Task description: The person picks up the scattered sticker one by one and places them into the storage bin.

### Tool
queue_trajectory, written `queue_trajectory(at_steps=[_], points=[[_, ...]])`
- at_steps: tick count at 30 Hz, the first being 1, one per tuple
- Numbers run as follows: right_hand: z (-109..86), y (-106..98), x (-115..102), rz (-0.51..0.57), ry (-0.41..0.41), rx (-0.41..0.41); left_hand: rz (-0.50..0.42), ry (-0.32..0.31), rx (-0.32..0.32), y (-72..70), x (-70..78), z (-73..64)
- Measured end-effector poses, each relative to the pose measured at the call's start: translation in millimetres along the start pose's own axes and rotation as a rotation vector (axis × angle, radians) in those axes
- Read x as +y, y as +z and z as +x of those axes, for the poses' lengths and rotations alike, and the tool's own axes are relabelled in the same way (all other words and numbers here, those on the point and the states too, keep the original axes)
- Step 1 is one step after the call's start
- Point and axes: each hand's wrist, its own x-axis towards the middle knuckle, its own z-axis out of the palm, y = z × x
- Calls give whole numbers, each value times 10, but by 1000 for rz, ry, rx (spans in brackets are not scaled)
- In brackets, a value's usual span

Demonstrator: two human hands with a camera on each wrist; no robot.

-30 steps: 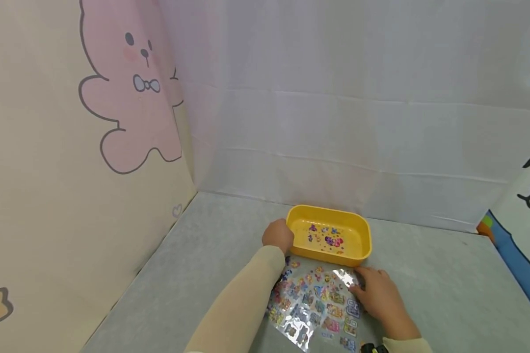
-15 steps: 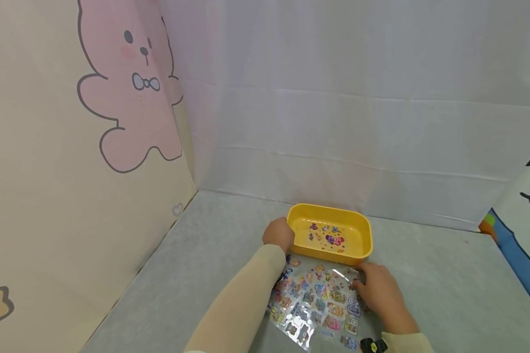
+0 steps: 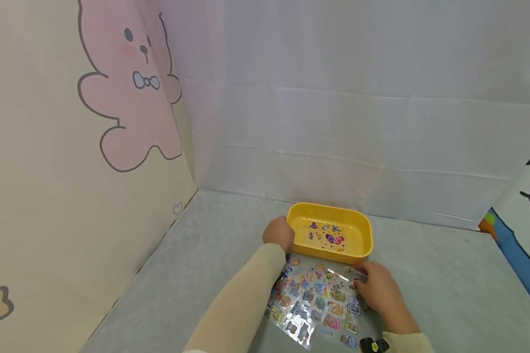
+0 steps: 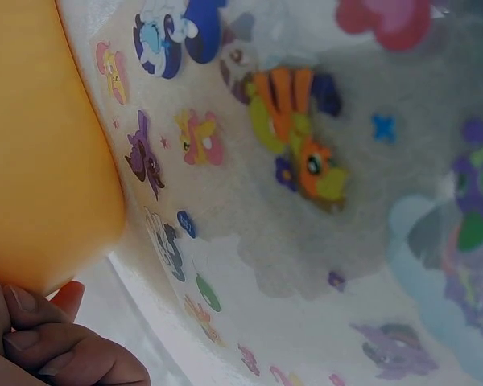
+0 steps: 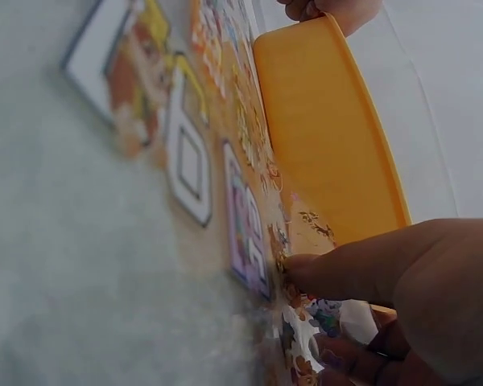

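Note:
My left hand (image 3: 278,234) grips the left end of a yellow plastic tray (image 3: 357,238); in the left wrist view its curled fingers (image 4: 84,354) meet the tray wall (image 4: 48,145). In front of the tray lies a clear sticker sheet (image 3: 320,304) printed with colourful cartoon ponies and numbers. My right hand (image 3: 383,289) pinches the sheet's far right corner. Seen from the right wrist, the thumb (image 5: 346,269) presses on the printed face while the other fingers curl beneath, partly hidden. Small pony stickers (image 3: 334,239) show on the tray's floor.
The grey tabletop (image 3: 446,274) extends to both sides. A white cloth wall (image 3: 313,122) rises close behind the tray, and a cream panel with a pink bear (image 3: 134,113) stands to the left. A black wristband device (image 3: 373,345) sits at my right wrist.
The glare on the sheet's far right corner has narrowed as the right hand shifts it very slightly. The left hand and the tray keep their places.

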Motion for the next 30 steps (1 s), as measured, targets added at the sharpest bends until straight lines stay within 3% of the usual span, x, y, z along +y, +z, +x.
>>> queue_trajectory(at_steps=[12,30], points=[[-17,11,47,93,13,-12,-9,1,0,-4,-4,-21],[-36,-26,61,123,3,-26,16,-7,-19,-35,21,-22]])
